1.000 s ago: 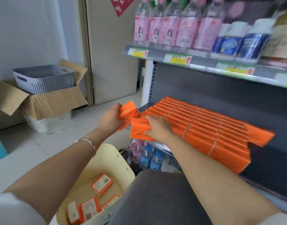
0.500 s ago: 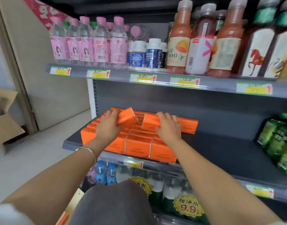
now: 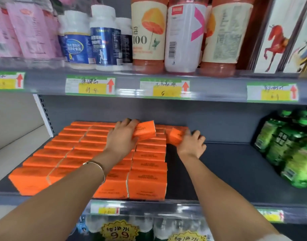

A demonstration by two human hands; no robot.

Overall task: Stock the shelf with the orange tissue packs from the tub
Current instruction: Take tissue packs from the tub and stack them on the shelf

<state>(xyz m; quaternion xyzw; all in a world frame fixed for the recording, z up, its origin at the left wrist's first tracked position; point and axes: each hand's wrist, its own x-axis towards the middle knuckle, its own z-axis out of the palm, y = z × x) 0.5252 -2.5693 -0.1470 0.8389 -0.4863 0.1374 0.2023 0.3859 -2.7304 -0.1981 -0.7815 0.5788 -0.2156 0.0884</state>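
Rows of stocked tissue packs fill the left part of the grey middle shelf, packed tight from the front lip to the back wall. The left hand, a thin bangle on its wrist, grips one orange tissue pack with its fingers curled over the far end and holds it tilted above the rear rows. The right hand clasps a second orange pack just beside the right edge of the block, near the back wall; I cannot tell whether this pack touches the shelf. Green bottles stand at the far right, well apart from the packs. Juice bottles stand on the upper shelf, behind yellow price tags
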